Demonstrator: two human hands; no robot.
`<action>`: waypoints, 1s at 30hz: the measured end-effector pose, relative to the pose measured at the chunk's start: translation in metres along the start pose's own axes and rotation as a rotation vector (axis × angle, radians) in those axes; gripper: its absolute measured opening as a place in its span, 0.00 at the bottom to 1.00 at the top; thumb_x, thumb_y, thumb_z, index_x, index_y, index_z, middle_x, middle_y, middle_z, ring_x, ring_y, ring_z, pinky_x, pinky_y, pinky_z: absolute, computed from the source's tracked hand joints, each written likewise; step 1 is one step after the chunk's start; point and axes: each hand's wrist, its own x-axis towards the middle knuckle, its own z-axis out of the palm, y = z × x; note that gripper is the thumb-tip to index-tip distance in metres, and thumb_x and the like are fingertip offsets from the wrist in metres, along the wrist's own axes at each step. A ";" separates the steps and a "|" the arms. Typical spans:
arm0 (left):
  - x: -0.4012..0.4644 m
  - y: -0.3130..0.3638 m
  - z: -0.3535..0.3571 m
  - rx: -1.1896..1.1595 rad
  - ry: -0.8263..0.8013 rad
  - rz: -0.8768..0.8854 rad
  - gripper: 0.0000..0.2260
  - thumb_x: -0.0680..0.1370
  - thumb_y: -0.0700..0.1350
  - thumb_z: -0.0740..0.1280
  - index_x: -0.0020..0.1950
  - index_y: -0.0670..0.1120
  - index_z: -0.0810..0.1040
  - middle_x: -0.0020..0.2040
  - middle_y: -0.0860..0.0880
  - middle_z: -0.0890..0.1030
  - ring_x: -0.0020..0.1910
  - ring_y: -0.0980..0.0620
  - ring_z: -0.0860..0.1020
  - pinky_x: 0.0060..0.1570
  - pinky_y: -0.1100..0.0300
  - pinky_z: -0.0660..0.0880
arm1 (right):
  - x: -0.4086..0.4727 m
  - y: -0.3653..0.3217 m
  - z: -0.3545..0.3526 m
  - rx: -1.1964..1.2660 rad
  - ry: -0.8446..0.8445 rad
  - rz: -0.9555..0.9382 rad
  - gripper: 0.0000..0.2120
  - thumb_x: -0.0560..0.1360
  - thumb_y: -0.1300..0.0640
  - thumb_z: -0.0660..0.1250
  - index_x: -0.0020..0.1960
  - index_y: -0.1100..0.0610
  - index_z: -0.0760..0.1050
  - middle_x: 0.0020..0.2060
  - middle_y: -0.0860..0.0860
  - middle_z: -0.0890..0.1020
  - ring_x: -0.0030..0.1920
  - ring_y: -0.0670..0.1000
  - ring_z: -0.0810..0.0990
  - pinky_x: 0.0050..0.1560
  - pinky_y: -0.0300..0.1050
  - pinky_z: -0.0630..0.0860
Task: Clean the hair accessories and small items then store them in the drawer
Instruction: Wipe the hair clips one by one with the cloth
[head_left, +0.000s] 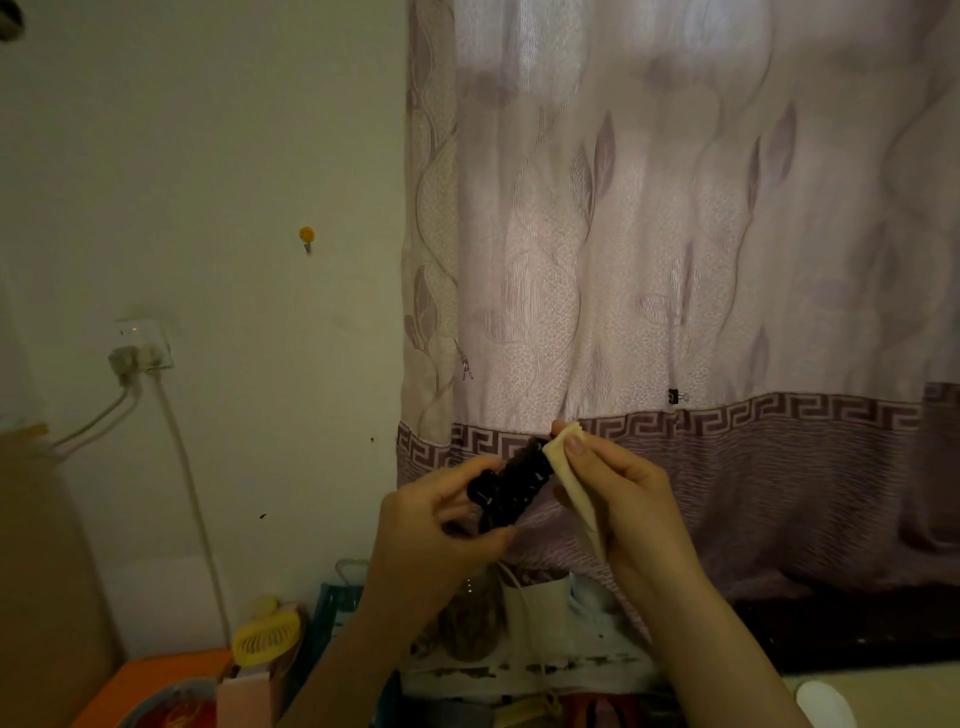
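A glossy black hair clip (511, 483) is raised in front of the curtain, at mid-height of the head view. My left hand (431, 530) grips its lower end with curled fingers. My right hand (628, 499) pinches a folded cream cloth (571, 483) between thumb and fingers, and the cloth's top edge presses against the clip's upper end. The clip's lower part is hidden behind my left fingers. No drawer is in view.
A patterned mauve curtain (675, 260) hangs straight ahead. The wall on the left carries a socket with plugs (140, 348) and a yellow hook (306, 235). Below are a yellow fan (265, 639), an orange surface (156, 680), a white cup (540, 603) and cluttered small items.
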 end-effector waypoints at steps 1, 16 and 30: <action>0.000 0.000 0.000 0.008 -0.003 0.020 0.22 0.62 0.51 0.73 0.55 0.60 0.76 0.48 0.71 0.80 0.46 0.65 0.81 0.44 0.72 0.77 | 0.000 0.000 0.000 -0.004 0.001 0.001 0.09 0.68 0.55 0.68 0.46 0.55 0.83 0.41 0.46 0.86 0.42 0.47 0.83 0.49 0.46 0.77; 0.020 -0.006 -0.006 0.349 -0.034 0.346 0.17 0.71 0.47 0.69 0.60 0.50 0.76 0.54 0.49 0.82 0.53 0.57 0.78 0.56 0.63 0.75 | 0.005 -0.016 -0.002 -0.042 -0.093 0.102 0.08 0.70 0.54 0.67 0.41 0.54 0.84 0.36 0.54 0.85 0.38 0.53 0.81 0.35 0.39 0.78; 0.027 0.043 -0.009 -0.457 0.061 -0.503 0.37 0.62 0.52 0.71 0.69 0.43 0.70 0.61 0.47 0.79 0.52 0.56 0.81 0.47 0.70 0.77 | -0.006 -0.016 0.009 -0.072 0.033 -0.240 0.10 0.70 0.50 0.67 0.47 0.54 0.82 0.38 0.52 0.83 0.40 0.50 0.80 0.43 0.49 0.77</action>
